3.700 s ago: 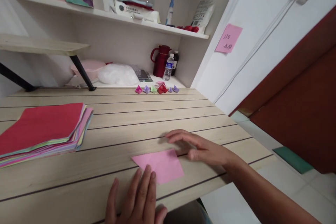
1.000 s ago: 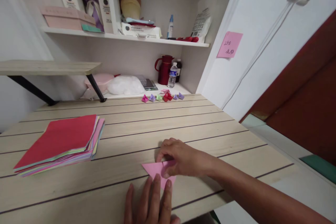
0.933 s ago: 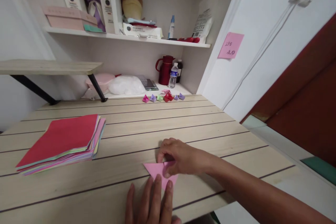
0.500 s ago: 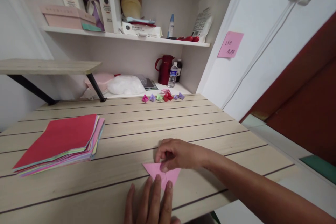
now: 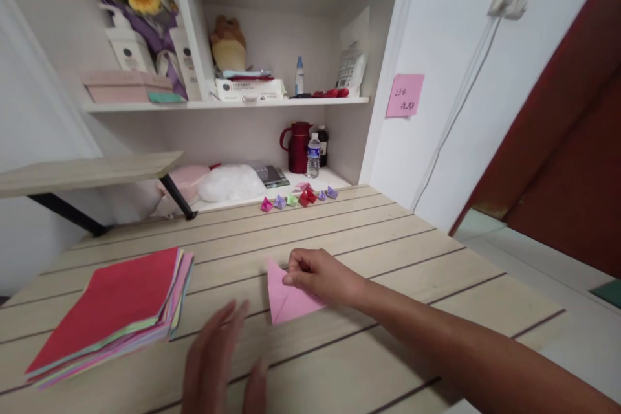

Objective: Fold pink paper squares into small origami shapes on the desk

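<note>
A folded pink paper (image 5: 285, 297), triangular in outline, rests on the wooden table (image 5: 398, 252). My right hand (image 5: 317, 275) pinches its upper edge with thumb and fingers closed. My left hand (image 5: 218, 362) is off the paper, low at the frame's bottom, fingers spread and blurred by motion, holding nothing. To the left lies a stack of coloured paper squares (image 5: 114, 310) with a red sheet on top.
Several small folded paper pieces (image 5: 297, 198) line the table's far edge. Behind them a red jug (image 5: 297, 145) and a water bottle (image 5: 313, 155) stand in a shelf niche. A pink sticky note (image 5: 404, 96) hangs on the white wall. The table's right edge drops to the floor.
My left hand has lifted off the pink paper and slid left and down. My right hand has turned the folded paper while still pinching it. The camera has tilted upward.
</note>
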Demonstrator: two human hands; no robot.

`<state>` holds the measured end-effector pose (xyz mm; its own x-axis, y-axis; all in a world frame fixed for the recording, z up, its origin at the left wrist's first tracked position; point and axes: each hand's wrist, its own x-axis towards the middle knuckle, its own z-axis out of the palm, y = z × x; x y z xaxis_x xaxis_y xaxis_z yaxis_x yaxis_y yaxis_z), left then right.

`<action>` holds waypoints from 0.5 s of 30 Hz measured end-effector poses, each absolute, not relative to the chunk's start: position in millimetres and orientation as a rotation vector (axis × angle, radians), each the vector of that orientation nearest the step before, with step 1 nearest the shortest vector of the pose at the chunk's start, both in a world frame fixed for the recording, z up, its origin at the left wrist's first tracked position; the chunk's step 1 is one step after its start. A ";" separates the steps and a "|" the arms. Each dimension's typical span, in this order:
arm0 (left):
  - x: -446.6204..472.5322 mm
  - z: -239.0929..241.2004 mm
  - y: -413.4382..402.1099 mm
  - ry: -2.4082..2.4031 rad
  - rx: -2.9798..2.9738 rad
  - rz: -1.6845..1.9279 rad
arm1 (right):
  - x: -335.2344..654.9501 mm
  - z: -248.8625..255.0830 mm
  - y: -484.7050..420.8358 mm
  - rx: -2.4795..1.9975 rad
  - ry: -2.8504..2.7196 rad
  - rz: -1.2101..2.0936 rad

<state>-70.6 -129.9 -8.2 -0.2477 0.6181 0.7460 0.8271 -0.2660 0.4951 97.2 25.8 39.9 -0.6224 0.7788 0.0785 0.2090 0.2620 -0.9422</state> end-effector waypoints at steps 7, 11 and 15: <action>-69.3 27.3 -37.8 -2.480 -1.585 -2.359 | 82.5 32.7 53.0 -0.813 -1.569 1.358; -48.9 20.3 -10.1 -2.686 -1.337 -2.851 | 93.7 21.8 58.5 -0.823 -1.414 1.343; -47.4 13.2 3.6 -2.673 -1.203 -2.960 | 100.9 20.3 64.6 -0.827 -1.342 1.339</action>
<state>-47.4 3.6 13.2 -0.3932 0.8886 -0.2363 -0.3253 0.1059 0.9397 100.9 64.6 20.3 -0.2407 0.9522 0.1879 -0.1858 0.1448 -0.9719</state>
